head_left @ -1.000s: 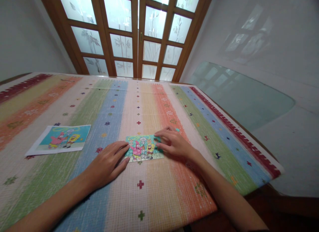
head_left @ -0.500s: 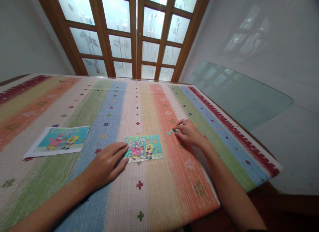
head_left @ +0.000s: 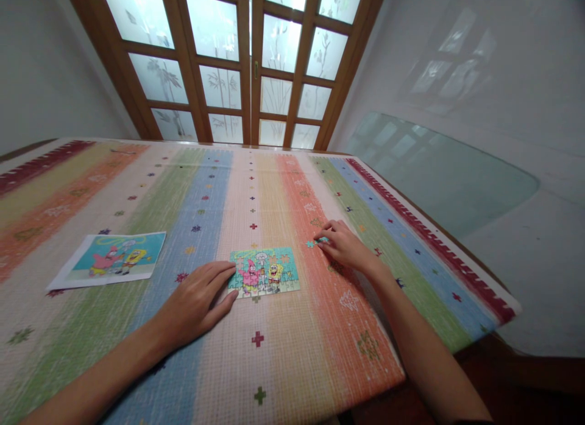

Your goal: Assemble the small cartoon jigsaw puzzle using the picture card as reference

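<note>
A jigsaw puzzle (head_left: pixel 264 273) with cartoon figures on a teal background lies flat on the table, with gaps near its upper right. My left hand (head_left: pixel 201 294) rests at its left edge, fingers stretched and thumb apart, the tips touching the border. To the right of the puzzle, my right hand (head_left: pixel 340 242) is low over the cloth, its fingertips pinched at a small teal puzzle piece (head_left: pixel 323 239). Just left of these fingertips lies another loose teal piece (head_left: pixel 311 244). My right fingers partly cover the pieces.
A paper sheet (head_left: pixel 114 257) printed with the same cartoon picture lies at the left. A striped, patterned tablecloth (head_left: pixel 292 352) covers the table. Wooden doors with frosted panes (head_left: pixel 223 84) stand beyond the far edge, and a white wall (head_left: pixel 479 59) is at the right.
My right fingertips have shifted slightly at the teal pieces. My left hand stays at the puzzle's edge, and the view has moved very little.
</note>
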`<state>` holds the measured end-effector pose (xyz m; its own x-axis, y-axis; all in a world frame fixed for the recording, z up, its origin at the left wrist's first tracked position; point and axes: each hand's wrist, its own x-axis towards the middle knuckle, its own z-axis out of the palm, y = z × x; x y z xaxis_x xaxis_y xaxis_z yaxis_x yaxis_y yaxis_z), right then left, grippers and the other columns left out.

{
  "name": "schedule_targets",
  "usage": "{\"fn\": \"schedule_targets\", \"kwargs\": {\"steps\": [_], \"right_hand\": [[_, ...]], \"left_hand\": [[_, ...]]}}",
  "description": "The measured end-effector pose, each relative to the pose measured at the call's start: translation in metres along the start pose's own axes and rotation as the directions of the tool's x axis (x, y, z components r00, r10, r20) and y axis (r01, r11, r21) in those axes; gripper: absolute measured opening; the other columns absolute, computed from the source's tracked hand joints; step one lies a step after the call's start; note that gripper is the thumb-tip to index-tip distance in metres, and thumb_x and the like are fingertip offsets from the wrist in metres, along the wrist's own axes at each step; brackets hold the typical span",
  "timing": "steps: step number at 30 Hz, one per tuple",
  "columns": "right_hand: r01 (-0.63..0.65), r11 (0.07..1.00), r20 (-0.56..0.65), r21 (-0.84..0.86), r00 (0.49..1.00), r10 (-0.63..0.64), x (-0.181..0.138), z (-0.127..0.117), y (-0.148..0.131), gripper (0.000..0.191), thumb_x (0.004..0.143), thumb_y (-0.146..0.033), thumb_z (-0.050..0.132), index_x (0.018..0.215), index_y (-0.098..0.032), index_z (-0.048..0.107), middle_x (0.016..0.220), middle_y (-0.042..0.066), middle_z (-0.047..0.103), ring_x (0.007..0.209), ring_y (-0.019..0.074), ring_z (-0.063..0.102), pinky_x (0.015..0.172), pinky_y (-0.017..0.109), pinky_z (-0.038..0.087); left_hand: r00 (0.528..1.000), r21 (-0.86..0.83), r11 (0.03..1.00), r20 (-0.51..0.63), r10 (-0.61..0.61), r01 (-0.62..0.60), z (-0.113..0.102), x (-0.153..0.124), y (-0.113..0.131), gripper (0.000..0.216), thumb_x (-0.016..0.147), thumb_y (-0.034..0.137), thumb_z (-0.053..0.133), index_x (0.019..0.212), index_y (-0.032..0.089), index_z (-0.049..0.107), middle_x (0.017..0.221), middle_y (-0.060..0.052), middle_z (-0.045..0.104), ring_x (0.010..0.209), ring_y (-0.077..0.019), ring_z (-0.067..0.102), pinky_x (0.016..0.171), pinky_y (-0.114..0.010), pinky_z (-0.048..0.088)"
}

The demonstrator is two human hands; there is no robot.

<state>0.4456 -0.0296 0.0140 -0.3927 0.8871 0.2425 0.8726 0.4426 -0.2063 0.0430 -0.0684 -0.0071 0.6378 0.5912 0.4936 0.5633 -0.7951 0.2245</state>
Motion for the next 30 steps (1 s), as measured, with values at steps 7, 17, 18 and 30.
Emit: {"fn": "schedule_targets", "kwargs": {"steps": [7,17,18,30], "right_hand": [[0.001,1.0,-0.004,0.007,1.0,-0.001,0.001,0.0,-0.001,0.012,0.094,-0.017,0.064,0.098,-0.023,0.073,0.105,0.01,0.063,0.099,0.025,0.059,0.09,0.041,0.05],[0.01,0.999,-0.027,0.031,1.0,-0.009,0.002,-0.002,-0.005,0.013,0.095,-0.018,0.062,0.099,-0.022,0.073,0.105,0.01,0.064,0.1,0.0257,0.059,0.09,0.042,0.05],[0.019,0.999,-0.027,0.034,0.999,-0.018,0.002,-0.003,-0.006,0.014,0.095,-0.018,0.061,0.1,-0.022,0.074,0.106,0.01,0.064,0.1,0.0258,0.059,0.091,0.043,0.05],[0.053,0.99,-0.021,0.127,0.998,-0.051,0.004,0.003,-0.019,0.007,0.093,-0.019,0.064,0.093,-0.02,0.07,0.104,0.01,0.064,0.103,0.0264,0.061,0.094,0.043,0.049]], "left_hand": [[1.0,0.029,0.999,0.022,0.011,-0.012,-0.001,0.001,0.0,0.034,0.105,0.037,0.05,0.131,0.017,0.059,0.137,-0.016,0.064,0.125,-0.0302,0.063,0.105,-0.05,0.055],[1.0,0.05,0.999,0.025,-0.008,0.007,0.005,-0.003,-0.005,0.036,0.106,0.042,0.046,0.134,0.019,0.053,0.141,-0.015,0.063,0.132,-0.0304,0.058,0.109,-0.052,0.051],[1.0,0.053,0.999,0.024,-0.009,0.007,0.005,-0.003,-0.005,0.037,0.107,0.042,0.046,0.135,0.019,0.052,0.141,-0.015,0.063,0.132,-0.0303,0.058,0.109,-0.052,0.051],[0.999,0.06,0.998,0.045,-0.002,-0.001,0.003,-0.002,-0.004,0.039,0.105,0.041,0.049,0.135,0.017,0.054,0.14,-0.015,0.063,0.129,-0.0312,0.061,0.108,-0.051,0.052]]}}
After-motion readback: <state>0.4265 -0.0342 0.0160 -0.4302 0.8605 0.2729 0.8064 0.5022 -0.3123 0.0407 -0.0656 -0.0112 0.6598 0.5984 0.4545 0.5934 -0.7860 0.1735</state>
